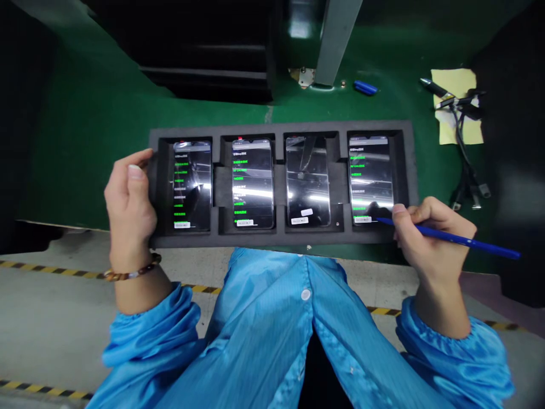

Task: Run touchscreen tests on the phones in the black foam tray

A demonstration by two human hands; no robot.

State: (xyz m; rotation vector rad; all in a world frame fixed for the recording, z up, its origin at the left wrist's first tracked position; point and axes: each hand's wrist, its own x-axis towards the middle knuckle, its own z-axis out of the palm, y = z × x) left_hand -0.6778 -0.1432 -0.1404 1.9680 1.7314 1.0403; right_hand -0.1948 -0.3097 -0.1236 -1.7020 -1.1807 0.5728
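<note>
A black foam tray lies on the green bench with several phones in its slots. The leftmost phone, the second phone and the rightmost phone show green text lines; the third phone has a dark screen. My left hand grips the tray's left end, fingers curled round its edge. My right hand pinches a blue stylus whose tip touches the bottom of the rightmost phone's screen.
A yellow cloth with cables and plugs lies at the back right. A small blue cap and a grey metal post stand behind the tray. Black shelving fills the back left. Below the bench edge is a floor with yellow-black tape.
</note>
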